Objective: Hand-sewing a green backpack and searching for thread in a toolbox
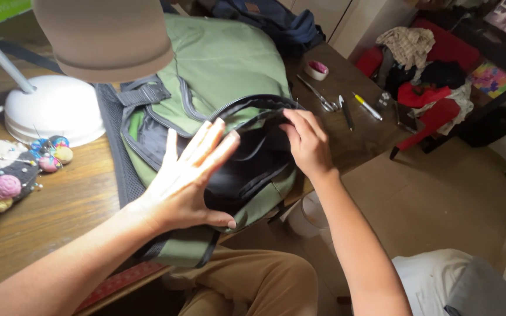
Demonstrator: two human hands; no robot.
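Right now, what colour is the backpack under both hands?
Green with black lining and trim: the backpack shows best in the head view.

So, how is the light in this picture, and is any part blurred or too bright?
Head view: the lamp base and the left hand are brightly lit, almost washed out; the lamp shade is close and soft; the open pocket of the green backpack by the right hand is dark; the red chair corner is dim.

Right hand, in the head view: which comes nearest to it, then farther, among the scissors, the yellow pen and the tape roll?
From the right hand:
1. Scissors, just beyond it on the table.
2. Tape roll, farther back.
3. Yellow pen, off to the right.
Tape roll and pen are nearly tied.
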